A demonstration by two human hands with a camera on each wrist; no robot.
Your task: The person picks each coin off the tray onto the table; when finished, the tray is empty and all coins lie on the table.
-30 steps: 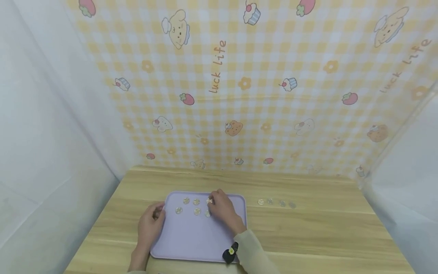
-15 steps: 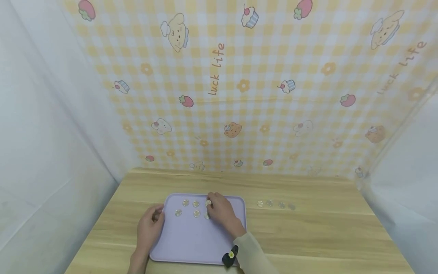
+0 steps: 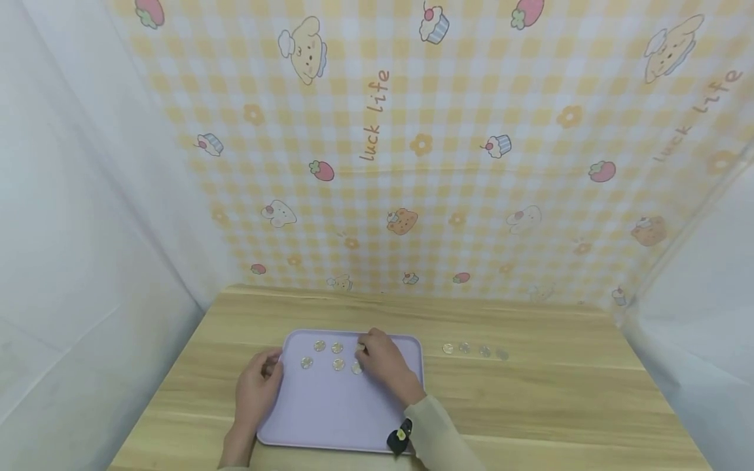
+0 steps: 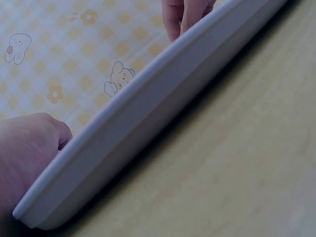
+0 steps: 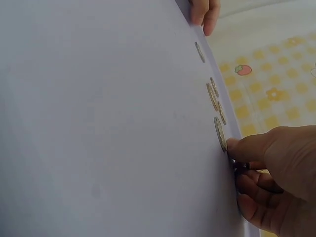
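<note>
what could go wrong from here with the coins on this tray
The right hand, fingertips at a far-row coin, might knock the nearer coin close beside it out of place.

The left hand is at the rim of the tray; a tug could slide the coins, which lie flat.

The four coins flat on the table may be fiddly to pick up.
</note>
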